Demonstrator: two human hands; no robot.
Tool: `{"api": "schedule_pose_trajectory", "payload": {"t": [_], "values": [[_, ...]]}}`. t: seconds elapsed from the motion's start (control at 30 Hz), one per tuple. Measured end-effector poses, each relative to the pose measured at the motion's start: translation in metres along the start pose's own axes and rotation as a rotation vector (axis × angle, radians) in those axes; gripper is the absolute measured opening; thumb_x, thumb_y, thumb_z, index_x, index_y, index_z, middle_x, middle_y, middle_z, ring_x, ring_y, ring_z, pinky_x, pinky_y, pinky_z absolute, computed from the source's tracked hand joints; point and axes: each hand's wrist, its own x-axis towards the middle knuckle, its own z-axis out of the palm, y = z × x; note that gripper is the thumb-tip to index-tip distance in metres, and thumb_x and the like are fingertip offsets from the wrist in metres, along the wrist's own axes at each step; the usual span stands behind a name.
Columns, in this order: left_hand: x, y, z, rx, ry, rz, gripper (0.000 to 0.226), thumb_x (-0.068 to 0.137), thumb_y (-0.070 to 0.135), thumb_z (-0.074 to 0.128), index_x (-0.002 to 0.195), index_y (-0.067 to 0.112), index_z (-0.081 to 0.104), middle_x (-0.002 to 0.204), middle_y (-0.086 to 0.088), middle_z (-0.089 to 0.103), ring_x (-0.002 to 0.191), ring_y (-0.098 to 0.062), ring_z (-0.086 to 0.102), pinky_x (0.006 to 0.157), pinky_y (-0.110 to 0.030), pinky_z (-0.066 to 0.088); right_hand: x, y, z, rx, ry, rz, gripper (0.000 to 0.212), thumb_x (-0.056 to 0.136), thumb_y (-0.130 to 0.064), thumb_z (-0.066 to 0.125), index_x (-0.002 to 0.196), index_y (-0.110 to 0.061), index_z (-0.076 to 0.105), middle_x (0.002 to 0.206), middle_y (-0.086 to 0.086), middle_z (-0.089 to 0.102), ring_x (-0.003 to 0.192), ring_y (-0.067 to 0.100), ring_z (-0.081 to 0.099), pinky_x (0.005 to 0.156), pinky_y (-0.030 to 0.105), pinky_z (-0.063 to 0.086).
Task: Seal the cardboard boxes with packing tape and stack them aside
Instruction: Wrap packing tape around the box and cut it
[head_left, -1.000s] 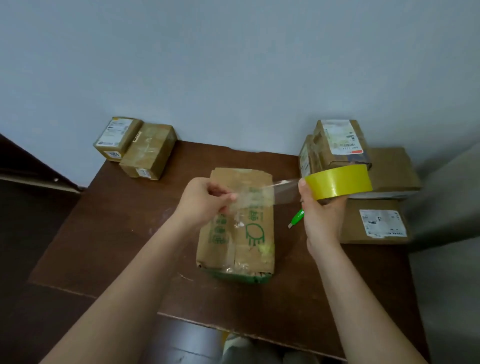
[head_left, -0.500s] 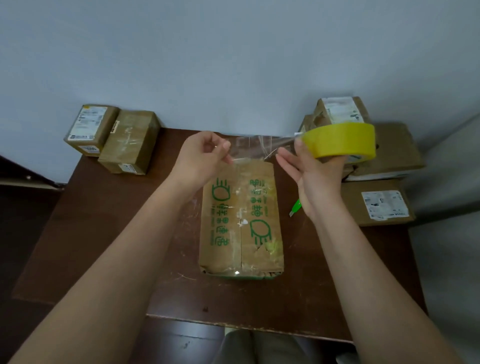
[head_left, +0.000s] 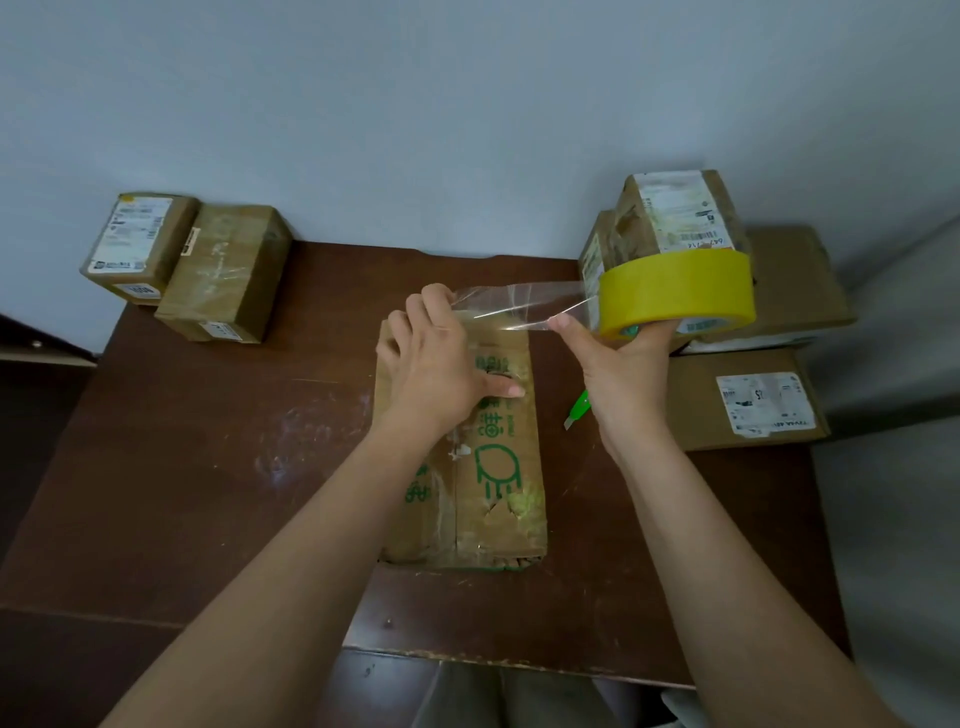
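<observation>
The left hand (head_left: 441, 374) pinches clear glossy tape (head_left: 519, 306) over the creased green-printed cardboard box (head_left: 498, 467); at 3 o'clock, the right hand (head_left: 623, 374) grips the yellow roll (head_left: 675, 293).

Green-printed cardboard box (head_left: 496, 467) lies flat under clear tape (head_left: 519, 306) from yellow roll (head_left: 675, 299).

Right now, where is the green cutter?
In the head view the green cutter lies on the table, right of the printed box, partly hidden behind the right hand.
</observation>
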Motion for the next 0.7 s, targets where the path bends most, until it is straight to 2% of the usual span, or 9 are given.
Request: {"api": "schedule_pose_trajectory", "payload": {"t": [0.1, 0.23, 0.37, 0.57, 0.7], "values": [[0.004, 0.002, 0.003, -0.035, -0.022, -0.033, 0.104, 0.051, 0.056, 0.089, 0.126, 0.019, 0.027, 0.128, 0.001, 0.034, 0.123, -0.024, 0.030, 0.105, -0.041, 0.025, 0.001, 0.001, -0.001, 0.004, -0.010, 0.003, 0.054, 0.086, -0.001, 0.075, 0.120, -0.017, 0.036, 0.103, -0.006, 0.055, 0.068, -0.019, 0.061, 0.062, 0.000, 0.043], [0.008, 0.003, -0.001, -0.052, -0.108, -0.066, 0.090, 0.059, 0.053, 0.088, 0.116, 0.023, 0.024, 0.120, 0.005, 0.032, 0.121, -0.022, 0.026, 0.093, -0.035, 0.021, 0.002, -0.001, -0.003, 0.002, -0.024, 0.002, 0.054, 0.087, 0.000, 0.074, 0.119, -0.020, 0.035, 0.104, -0.008, 0.053, 0.069, -0.021, 0.060, 0.062, 0.000, 0.043], [0.014, 0.002, -0.007, -0.094, -0.154, -0.111, 0.078, 0.068, 0.048, 0.085, 0.110, 0.026, 0.022, 0.123, 0.006, 0.036, 0.124, -0.022, 0.025, 0.096, -0.037, 0.023, 0.004, -0.001, -0.003, 0.007, -0.038, 0.004, 0.052, 0.087, 0.000, 0.073, 0.117, -0.020, 0.036, 0.102, -0.009, 0.052, 0.069, -0.022, 0.059, 0.061, 0.000, 0.042], [0.010, 0.007, 0.003, -0.035, -0.054, -0.153, 0.085, 0.061, 0.051, 0.088, 0.109, 0.024, 0.024, 0.120, 0.004, 0.033, 0.125, -0.026, 0.028, 0.100, -0.041, 0.026, 0.002, 0.001, 0.000, 0.031, -0.068, 0.004, 0.052, 0.086, 0.004, 0.073, 0.111, -0.024, 0.036, 0.103, -0.007, 0.054, 0.073, -0.019, 0.062, 0.067, 0.002, 0.046], [0.014, 0.008, -0.010, -0.083, -0.123, -0.181, 0.086, 0.059, 0.051, 0.089, 0.110, 0.025, 0.025, 0.120, 0.005, 0.039, 0.123, -0.023, 0.031, 0.102, -0.042, 0.029, 0.003, 0.000, 0.000, 0.034, -0.077, 0.010, 0.050, 0.086, 0.000, 0.074, 0.108, -0.027, 0.039, 0.111, 0.006, 0.059, 0.077, -0.013, 0.065, 0.071, 0.006, 0.048]]}}
